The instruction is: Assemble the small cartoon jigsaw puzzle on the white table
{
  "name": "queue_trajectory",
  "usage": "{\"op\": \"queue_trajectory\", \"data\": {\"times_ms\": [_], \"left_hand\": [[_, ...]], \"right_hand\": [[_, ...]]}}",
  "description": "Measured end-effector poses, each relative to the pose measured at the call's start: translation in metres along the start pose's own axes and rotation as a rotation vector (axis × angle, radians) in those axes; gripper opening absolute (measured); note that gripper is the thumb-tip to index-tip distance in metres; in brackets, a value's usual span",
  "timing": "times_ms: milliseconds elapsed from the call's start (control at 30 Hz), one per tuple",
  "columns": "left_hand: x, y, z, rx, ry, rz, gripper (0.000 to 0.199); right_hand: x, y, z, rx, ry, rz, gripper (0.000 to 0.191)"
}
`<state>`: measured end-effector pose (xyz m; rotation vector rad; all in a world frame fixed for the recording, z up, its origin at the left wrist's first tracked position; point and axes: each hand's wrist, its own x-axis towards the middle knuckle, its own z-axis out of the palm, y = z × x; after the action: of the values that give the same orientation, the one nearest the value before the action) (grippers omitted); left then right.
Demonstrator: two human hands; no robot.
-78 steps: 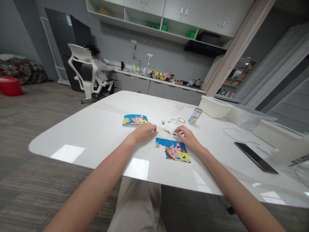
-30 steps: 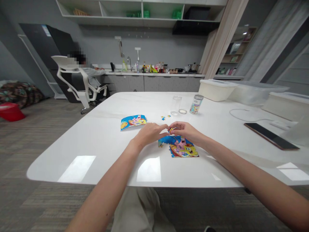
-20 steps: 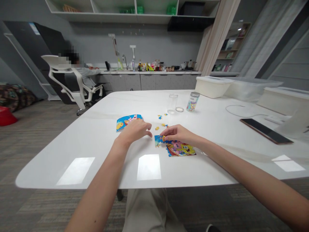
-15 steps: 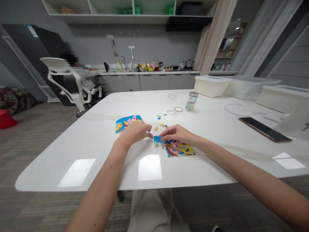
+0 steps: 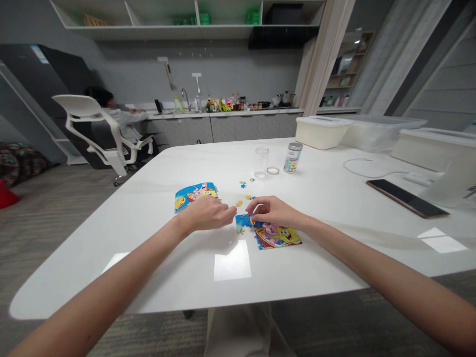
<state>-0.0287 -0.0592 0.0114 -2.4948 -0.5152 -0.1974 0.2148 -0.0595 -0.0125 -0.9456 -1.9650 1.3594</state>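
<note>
A partly joined cartoon puzzle (image 5: 278, 235) lies on the white table. Over its upper left part, my right hand (image 5: 273, 210) pinches a small puzzle piece (image 5: 252, 218) between thumb and fingers. My left hand (image 5: 210, 213) is closed just left of the puzzle's corner; whether anything is in its fingertips is too small to tell. Behind that hand lies a picture sheet (image 5: 195, 192) with the same cartoon figures, partly covered by it. Loose pieces (image 5: 243, 185) are scattered beyond the hands, one yellow piece (image 5: 239, 203) close to the left fingertips.
Behind the pieces stand a clear jar (image 5: 261, 162), its ring-like lid (image 5: 272, 170) and a printed can (image 5: 292, 157). A phone (image 5: 407, 198), a cable and plastic boxes (image 5: 323, 132) are at the right. A person sits on a white chair (image 5: 94, 129) at the back left.
My left hand's fingers have closed together, and its forearm has swung out to the left. My right hand stays at the puzzle's upper left part. The whole view has shifted slightly.
</note>
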Motion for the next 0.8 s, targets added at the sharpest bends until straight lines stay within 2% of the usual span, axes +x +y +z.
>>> {"op": "queue_trajectory", "data": {"times_ms": [67,133,233,333,433,567,800], "left_hand": [[-0.010,0.005,0.005,-0.028,0.119,-0.052,0.027],[-0.017,0.008,0.005,-0.073,0.162,-0.049,0.021],[-0.019,0.011,-0.002,-0.141,0.222,-0.139,0.019],[-0.015,0.015,-0.008,-0.170,0.070,-0.094,0.023],[-0.013,0.019,-0.009,-0.196,-0.072,-0.057,0.024],[-0.013,0.022,-0.012,-0.205,-0.131,-0.059,0.020],[-0.009,0.029,-0.019,-0.239,-0.164,-0.015,0.014]], "right_hand": [[-0.003,-0.004,0.001,-0.035,0.001,-0.019,0.018],[-0.005,-0.010,0.002,-0.084,0.002,-0.051,0.015],[-0.007,-0.020,0.004,-0.174,0.005,-0.135,0.014],[-0.006,-0.024,0.007,-0.241,-0.046,-0.162,0.014],[-0.009,-0.021,0.011,-0.362,0.015,-0.228,0.016],[-0.019,-0.014,0.016,-0.485,0.102,-0.300,0.014],[-0.022,-0.007,0.016,-0.539,0.088,-0.317,0.016]]}}
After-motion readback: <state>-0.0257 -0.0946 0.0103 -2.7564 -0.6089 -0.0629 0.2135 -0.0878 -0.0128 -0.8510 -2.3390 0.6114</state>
